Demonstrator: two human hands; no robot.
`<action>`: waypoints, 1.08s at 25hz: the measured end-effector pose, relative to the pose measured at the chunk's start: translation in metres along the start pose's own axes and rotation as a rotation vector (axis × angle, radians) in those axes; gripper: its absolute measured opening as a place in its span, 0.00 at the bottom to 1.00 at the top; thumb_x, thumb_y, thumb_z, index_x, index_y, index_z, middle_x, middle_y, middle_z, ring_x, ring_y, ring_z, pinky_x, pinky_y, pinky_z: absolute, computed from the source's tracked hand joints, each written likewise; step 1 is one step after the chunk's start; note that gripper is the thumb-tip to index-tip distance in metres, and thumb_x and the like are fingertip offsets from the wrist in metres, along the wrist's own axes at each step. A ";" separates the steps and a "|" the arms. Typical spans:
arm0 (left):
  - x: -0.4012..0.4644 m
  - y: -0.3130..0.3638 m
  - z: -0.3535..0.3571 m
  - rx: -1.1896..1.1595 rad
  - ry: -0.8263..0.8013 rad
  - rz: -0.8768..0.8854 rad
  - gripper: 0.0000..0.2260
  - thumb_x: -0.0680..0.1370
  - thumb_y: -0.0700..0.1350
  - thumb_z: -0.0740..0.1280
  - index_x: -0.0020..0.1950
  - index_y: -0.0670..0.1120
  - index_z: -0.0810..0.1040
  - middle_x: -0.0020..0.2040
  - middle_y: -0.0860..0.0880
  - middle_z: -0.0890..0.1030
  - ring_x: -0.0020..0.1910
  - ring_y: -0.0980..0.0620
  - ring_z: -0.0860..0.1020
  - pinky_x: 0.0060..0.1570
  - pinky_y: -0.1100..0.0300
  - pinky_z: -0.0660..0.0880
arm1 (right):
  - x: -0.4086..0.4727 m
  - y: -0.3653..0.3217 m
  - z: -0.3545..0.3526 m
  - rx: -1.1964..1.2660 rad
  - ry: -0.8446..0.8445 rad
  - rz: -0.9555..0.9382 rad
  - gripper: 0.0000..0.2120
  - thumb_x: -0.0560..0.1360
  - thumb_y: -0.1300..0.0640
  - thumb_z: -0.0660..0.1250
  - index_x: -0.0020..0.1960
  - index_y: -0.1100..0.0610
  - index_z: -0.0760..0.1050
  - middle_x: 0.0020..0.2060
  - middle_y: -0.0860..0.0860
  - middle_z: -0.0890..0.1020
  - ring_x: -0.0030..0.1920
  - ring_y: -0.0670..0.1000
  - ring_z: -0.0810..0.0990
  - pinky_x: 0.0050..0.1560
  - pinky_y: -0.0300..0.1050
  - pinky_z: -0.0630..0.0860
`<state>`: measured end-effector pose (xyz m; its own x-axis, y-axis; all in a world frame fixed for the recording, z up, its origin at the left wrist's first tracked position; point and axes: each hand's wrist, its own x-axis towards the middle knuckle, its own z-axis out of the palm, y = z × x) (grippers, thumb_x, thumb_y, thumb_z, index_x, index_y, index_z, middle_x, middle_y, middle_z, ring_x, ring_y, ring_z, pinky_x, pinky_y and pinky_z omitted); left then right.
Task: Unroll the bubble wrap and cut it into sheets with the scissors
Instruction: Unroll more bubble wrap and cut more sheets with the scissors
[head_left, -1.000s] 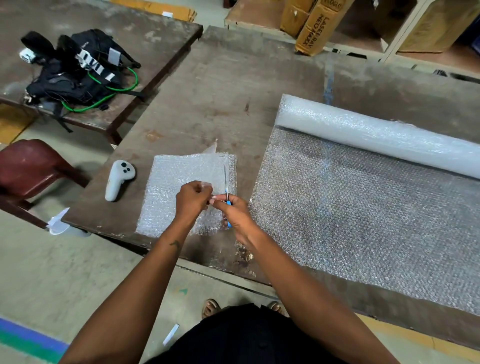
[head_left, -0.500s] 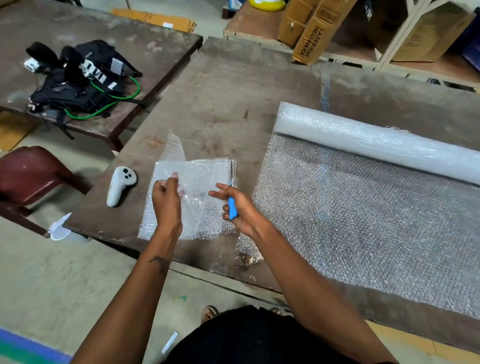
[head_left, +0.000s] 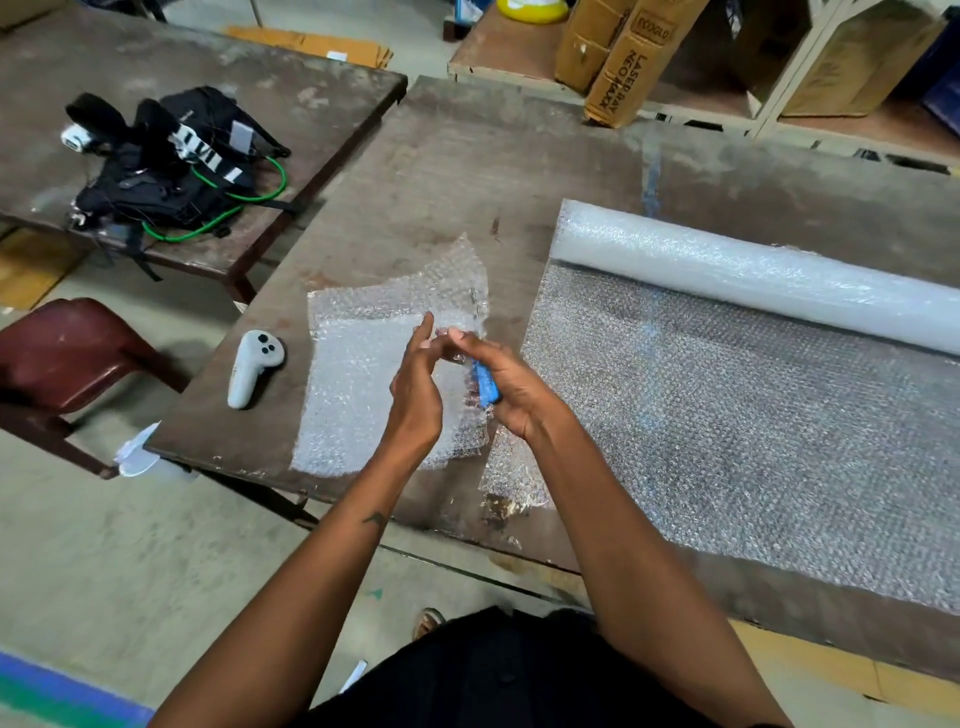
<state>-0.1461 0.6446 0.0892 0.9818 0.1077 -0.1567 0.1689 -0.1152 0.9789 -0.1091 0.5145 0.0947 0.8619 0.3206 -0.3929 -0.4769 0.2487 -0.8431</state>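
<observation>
Only readable stuff: tall brown cardboard box at the back says "LASER RAY NEO MAXX" down its side, w/ "ECOGLO" printed near the top.

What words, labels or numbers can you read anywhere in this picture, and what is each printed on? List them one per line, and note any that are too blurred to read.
"LASER RAY NEO MAXX" on the side of the leaning carton.
A logo on that carton's top flap, perhaps "ECOGLO": too blurred to be sure.
White letters on the black bag's strap: partly hidden, unreadable.
Nothing readable on the controller or the roll.
</observation>
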 end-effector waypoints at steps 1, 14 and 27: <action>-0.001 -0.001 0.001 0.032 -0.023 0.009 0.24 0.77 0.68 0.49 0.69 0.75 0.74 0.80 0.58 0.69 0.79 0.57 0.65 0.82 0.46 0.52 | -0.003 -0.001 -0.008 0.001 0.041 -0.039 0.20 0.79 0.52 0.75 0.66 0.62 0.83 0.60 0.58 0.87 0.61 0.54 0.86 0.62 0.48 0.81; -0.024 0.006 0.082 -0.213 -0.153 -0.569 0.41 0.74 0.74 0.68 0.79 0.50 0.70 0.67 0.46 0.79 0.63 0.45 0.80 0.63 0.48 0.75 | -0.136 -0.006 -0.188 0.276 0.317 -0.071 0.10 0.81 0.59 0.68 0.60 0.57 0.83 0.59 0.54 0.86 0.35 0.49 0.79 0.34 0.44 0.78; -0.149 -0.012 0.439 0.146 -0.259 0.068 0.07 0.81 0.52 0.74 0.52 0.49 0.82 0.42 0.53 0.86 0.34 0.49 0.83 0.28 0.61 0.73 | -0.415 0.027 -0.511 0.100 0.752 0.018 0.06 0.84 0.61 0.67 0.53 0.58 0.83 0.44 0.50 0.83 0.42 0.49 0.79 0.31 0.38 0.78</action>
<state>-0.2561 0.1966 0.0436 0.9777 -0.1584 -0.1381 0.0944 -0.2563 0.9620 -0.3920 -0.0784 0.0474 0.7224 -0.3753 -0.5808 -0.4742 0.3424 -0.8111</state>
